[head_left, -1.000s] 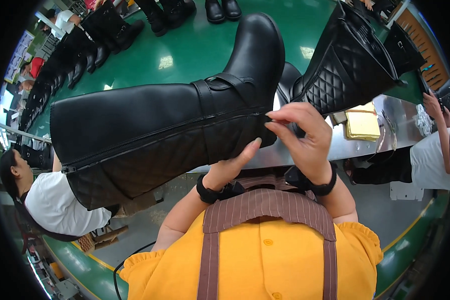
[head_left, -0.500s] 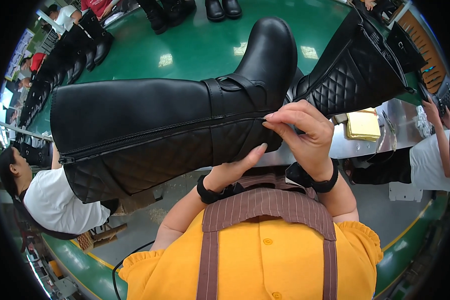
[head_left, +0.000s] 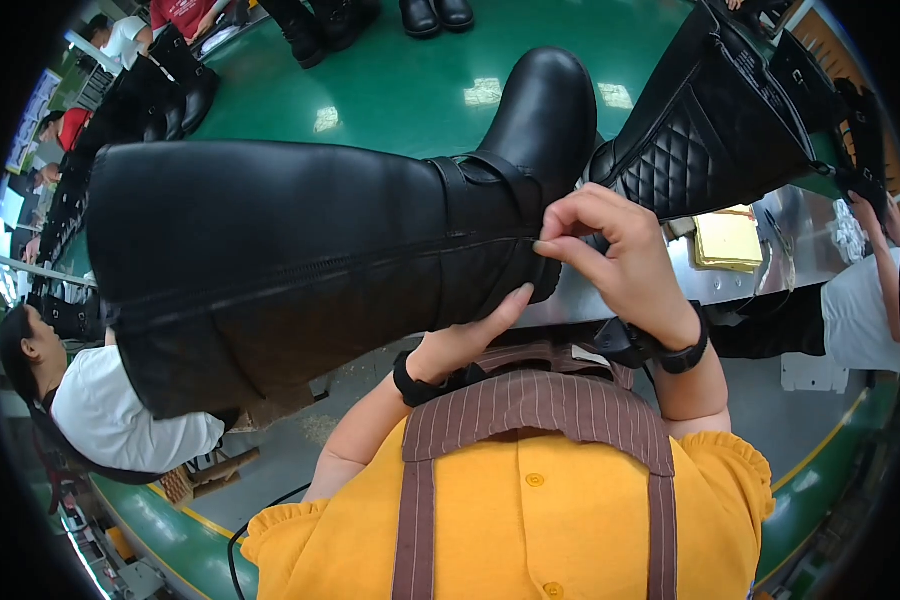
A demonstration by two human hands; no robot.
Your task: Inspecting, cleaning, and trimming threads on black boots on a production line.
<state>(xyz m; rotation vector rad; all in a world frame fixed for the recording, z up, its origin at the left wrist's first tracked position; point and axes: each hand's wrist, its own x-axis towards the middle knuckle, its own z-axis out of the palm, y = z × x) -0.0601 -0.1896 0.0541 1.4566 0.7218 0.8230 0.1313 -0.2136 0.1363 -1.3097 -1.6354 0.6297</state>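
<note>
I hold a tall black leather boot on its side, shaft to the left, toe toward the upper right. My left hand supports it from underneath near the ankle. My right hand pinches the zip pull at the bottom end of the side zip, by the ankle strap. A second black boot with a quilted shaft stands on the green belt just right of it.
A green conveyor belt carries more black boots at the upper left and top. A steel bench edge holds a yellow cloth. One person sits at the lower left, another's arm at the right.
The boot has come closer and tilted flatter, its shaft filling more of the view. My right hand stays pinched at the zip by the ankle, shifted slightly down.
</note>
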